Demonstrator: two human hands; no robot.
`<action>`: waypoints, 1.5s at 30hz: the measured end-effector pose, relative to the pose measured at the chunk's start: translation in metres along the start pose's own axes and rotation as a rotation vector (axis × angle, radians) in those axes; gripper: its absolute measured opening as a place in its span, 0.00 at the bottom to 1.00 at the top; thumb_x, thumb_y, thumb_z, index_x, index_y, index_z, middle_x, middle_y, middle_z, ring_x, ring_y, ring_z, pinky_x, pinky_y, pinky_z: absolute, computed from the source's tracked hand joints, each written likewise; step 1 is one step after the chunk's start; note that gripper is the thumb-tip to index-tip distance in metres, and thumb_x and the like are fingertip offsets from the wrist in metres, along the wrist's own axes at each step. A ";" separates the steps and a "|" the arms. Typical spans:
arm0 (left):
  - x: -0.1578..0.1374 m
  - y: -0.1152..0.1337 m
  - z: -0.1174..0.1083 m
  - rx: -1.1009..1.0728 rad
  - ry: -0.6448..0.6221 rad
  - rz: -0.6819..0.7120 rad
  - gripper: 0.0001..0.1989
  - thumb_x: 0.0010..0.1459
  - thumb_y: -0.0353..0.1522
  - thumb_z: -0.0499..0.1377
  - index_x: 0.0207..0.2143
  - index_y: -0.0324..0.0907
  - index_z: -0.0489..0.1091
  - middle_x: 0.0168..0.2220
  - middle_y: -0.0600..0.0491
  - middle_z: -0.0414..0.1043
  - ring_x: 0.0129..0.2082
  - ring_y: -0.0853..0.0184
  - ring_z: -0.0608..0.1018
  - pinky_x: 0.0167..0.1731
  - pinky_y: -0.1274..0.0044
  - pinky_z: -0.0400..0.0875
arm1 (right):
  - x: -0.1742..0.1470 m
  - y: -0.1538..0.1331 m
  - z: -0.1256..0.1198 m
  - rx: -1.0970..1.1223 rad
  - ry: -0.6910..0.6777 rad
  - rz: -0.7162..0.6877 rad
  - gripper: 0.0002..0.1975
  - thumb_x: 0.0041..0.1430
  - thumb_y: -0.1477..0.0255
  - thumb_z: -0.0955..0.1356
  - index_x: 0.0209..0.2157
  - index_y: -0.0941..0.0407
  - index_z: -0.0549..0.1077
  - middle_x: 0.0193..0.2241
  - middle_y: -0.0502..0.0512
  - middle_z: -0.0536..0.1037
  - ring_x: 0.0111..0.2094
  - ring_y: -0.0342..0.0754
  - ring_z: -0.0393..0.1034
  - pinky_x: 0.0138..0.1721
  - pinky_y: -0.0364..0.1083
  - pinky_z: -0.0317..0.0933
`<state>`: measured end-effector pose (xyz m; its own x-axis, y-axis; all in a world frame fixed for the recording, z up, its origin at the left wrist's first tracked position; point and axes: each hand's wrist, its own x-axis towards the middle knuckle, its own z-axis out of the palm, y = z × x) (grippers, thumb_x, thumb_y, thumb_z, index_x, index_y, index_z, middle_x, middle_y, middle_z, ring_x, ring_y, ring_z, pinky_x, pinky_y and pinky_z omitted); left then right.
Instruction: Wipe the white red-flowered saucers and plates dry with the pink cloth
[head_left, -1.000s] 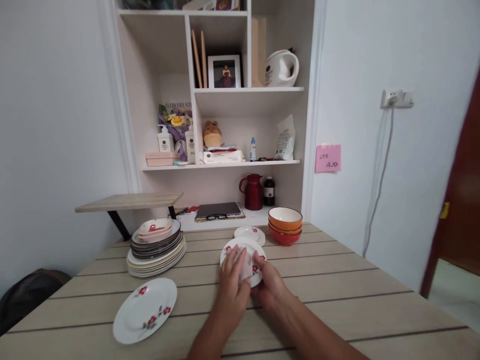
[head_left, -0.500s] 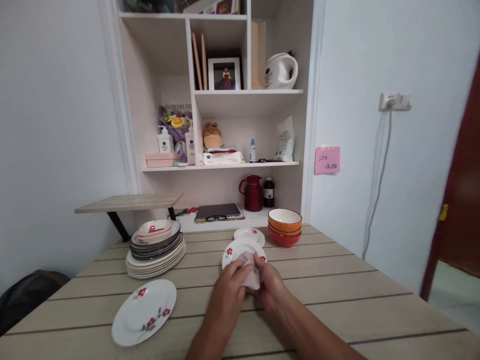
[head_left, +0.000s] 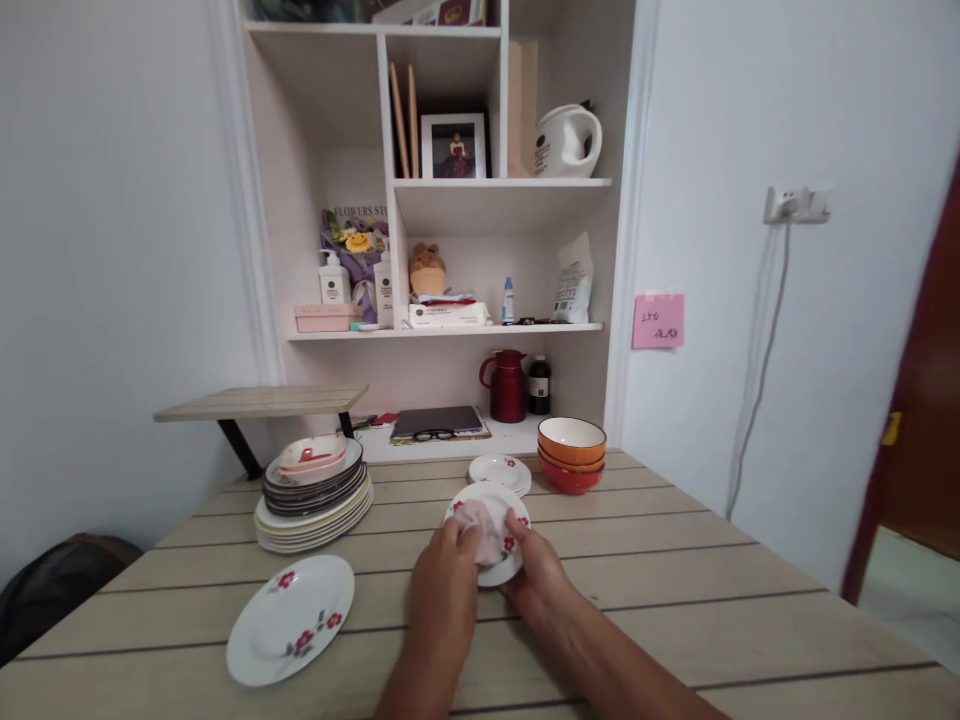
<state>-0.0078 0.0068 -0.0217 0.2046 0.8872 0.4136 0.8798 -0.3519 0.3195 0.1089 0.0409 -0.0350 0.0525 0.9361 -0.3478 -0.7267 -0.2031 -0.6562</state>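
Note:
Over the table's middle, my right hand [head_left: 541,572] grips the right rim of a small white plate [head_left: 499,574] with red flowers, thumb on top and fingers beneath. My left hand [head_left: 448,572] is closed on a pale pink cloth [head_left: 482,530], pressed against the plate's upper face. Just behind lies a short stack of small flowered plates [head_left: 496,468]. To the left, a larger flowered plate [head_left: 277,618] lies alone on the table.
At the left stands a tall stack of plates [head_left: 315,540] topped with small dishes [head_left: 311,455]. Several orange and red bowls [head_left: 571,455] are nested at the back right. Behind are a red jug [head_left: 508,388], a dark bottle [head_left: 538,386] and a raised wooden shelf [head_left: 259,402].
My left hand has moved the cloth leftward across the plate, uncovering the flowers near my right thumb. The plate in my right hand now tilts more toward me.

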 end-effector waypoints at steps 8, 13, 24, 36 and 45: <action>0.001 -0.005 0.011 -0.215 0.019 0.139 0.32 0.49 0.19 0.50 0.54 0.54 0.69 0.54 0.53 0.67 0.53 0.63 0.70 0.53 0.74 0.63 | -0.002 0.004 -0.002 -0.058 -0.089 0.018 0.13 0.60 0.64 0.68 0.38 0.61 0.74 0.24 0.55 0.81 0.23 0.49 0.75 0.25 0.44 0.66; 0.005 -0.009 0.001 0.056 0.092 -0.104 0.27 0.55 0.22 0.53 0.55 0.49 0.68 0.50 0.47 0.69 0.48 0.58 0.72 0.48 0.69 0.64 | -0.006 0.014 0.003 -0.059 -0.079 0.046 0.12 0.60 0.64 0.67 0.37 0.60 0.73 0.22 0.53 0.81 0.21 0.47 0.73 0.25 0.44 0.66; -0.001 0.004 0.014 -0.275 0.016 0.113 0.31 0.47 0.18 0.51 0.50 0.53 0.72 0.50 0.52 0.68 0.50 0.63 0.71 0.50 0.76 0.65 | -0.009 -0.002 0.002 -0.008 -0.131 0.101 0.15 0.62 0.63 0.65 0.36 0.62 0.74 0.24 0.58 0.81 0.26 0.50 0.76 0.30 0.46 0.68; 0.002 -0.007 -0.003 0.138 0.019 -0.170 0.21 0.56 0.24 0.51 0.50 0.45 0.72 0.46 0.45 0.70 0.42 0.58 0.75 0.40 0.72 0.65 | -0.009 0.018 0.006 -0.030 -0.062 -0.039 0.11 0.60 0.65 0.67 0.36 0.59 0.73 0.22 0.53 0.81 0.21 0.47 0.74 0.26 0.44 0.66; -0.003 0.011 0.009 -0.197 -0.036 0.023 0.28 0.52 0.21 0.50 0.52 0.50 0.70 0.52 0.49 0.67 0.50 0.62 0.71 0.49 0.75 0.64 | -0.010 0.003 0.003 -0.003 -0.117 0.078 0.13 0.62 0.65 0.66 0.35 0.62 0.74 0.24 0.57 0.82 0.26 0.50 0.76 0.31 0.46 0.68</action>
<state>0.0049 0.0026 -0.0272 0.2415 0.8872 0.3931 0.7744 -0.4203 0.4729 0.1040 0.0320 -0.0317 -0.0843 0.9444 -0.3179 -0.7233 -0.2775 -0.6324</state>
